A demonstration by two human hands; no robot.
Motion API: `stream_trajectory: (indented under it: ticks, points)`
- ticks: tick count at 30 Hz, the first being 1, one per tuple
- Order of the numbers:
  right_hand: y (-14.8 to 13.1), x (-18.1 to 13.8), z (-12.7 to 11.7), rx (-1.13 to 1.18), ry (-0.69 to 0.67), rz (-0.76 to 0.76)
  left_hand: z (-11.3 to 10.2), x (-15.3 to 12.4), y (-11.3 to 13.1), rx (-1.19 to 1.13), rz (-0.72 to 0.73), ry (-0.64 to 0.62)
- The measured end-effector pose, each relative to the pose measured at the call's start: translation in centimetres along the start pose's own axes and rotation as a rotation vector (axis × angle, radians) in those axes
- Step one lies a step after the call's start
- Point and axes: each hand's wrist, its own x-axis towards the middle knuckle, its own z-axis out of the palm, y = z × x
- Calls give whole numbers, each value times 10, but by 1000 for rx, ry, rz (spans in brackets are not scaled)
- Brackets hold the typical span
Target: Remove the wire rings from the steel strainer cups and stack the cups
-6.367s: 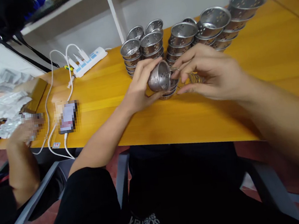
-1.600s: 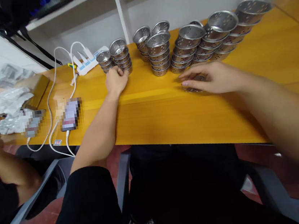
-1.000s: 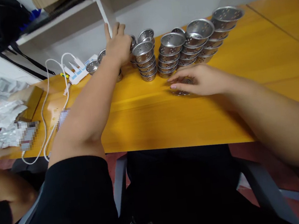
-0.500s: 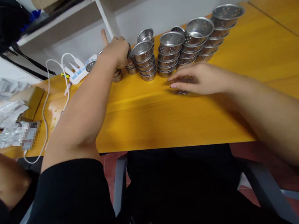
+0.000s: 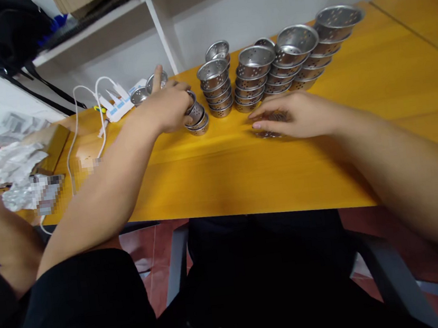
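My left hand (image 5: 172, 107) is closed around the upper part of a short, tilted stack of perforated metal cups (image 5: 198, 128), its index finger pointing up. Just right of it rises a taller stack of the same cups (image 5: 216, 90). My right hand (image 5: 296, 116) rests low over the table, thumb and fingers curled about a small shiny metal piece with holes (image 5: 272, 125). Most of that piece is hidden and blurred. Behind the right hand are more cup stacks, one topped by a wide cup (image 5: 256, 61) and others by larger flared cups (image 5: 296, 45).
Two loose cups (image 5: 139, 95) sit behind my left wrist, near a white power strip (image 5: 120, 108) with cables. Plastic bags (image 5: 14, 157) and a cardboard box (image 5: 55, 147) occupy the left end. Another person's arm (image 5: 7, 232) reaches in at left. Shelving (image 5: 159, 33) stands behind the table.
My left hand has drawn the short cup stack toward the table's front and now holds it beside the taller stack. The right hand has hardly moved.
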Motion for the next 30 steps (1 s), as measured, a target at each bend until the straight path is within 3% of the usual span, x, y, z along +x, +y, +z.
stream_trajectory:
  ticks: [3,8,12,18,24,30]
  points:
    - [0,0,0,10,2,1,-3,-38,26,13,72,-107]
    - [-1,0,2,21,1,-3,6,-73,60,-224,62,8]
    - [-1,0,3,19,5,-1,30,-76,55,-352,101,33]
    - [6,-1,1,11,-26,17,66,-75,48,-570,-81,169]
    - [26,1,0,-26,-153,-1,76,-79,49,-626,-75,175]
    - [37,-4,-21,-62,-321,56,85,-76,38,-633,-17,210]
